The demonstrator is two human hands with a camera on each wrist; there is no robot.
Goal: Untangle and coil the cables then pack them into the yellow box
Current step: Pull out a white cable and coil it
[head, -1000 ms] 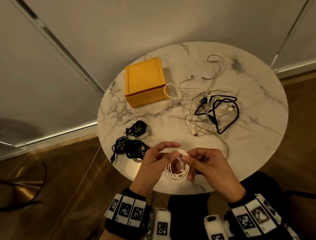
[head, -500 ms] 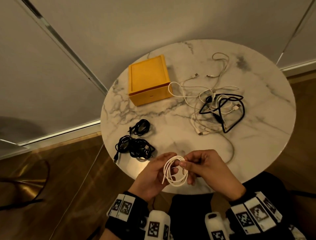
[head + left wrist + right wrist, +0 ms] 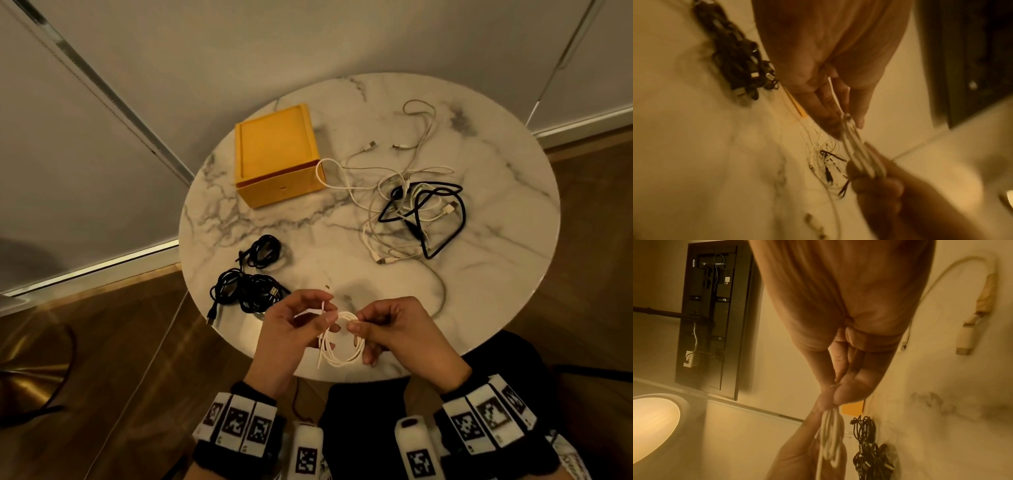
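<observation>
A small coil of white cable (image 3: pixel 339 356) hangs between both hands over the near edge of the round marble table (image 3: pixel 496 274). My right hand (image 3: pixel 356 323) pinches the top of the coil (image 3: pixel 830 433). My left hand (image 3: pixel 325 310) pinches the cable's loose end beside it (image 3: pixel 851 129). The yellow box (image 3: pixel 277 154) sits closed at the table's far left. A tangle of white and black cables (image 3: pixel 418 212) lies at the right. Two coiled black cables (image 3: pixel 246 287) rest at the near left.
The table stands against a pale wall with a metal strip (image 3: pixel 113 92). Wooden floor (image 3: pixel 102 359) surrounds the table. A dark wall panel with wiring (image 3: pixel 713 318) shows in the right wrist view.
The left hand has drawn the loose cable end up and to the left of the coil. The right hand kept its pinch on the coil, which now hangs lower.
</observation>
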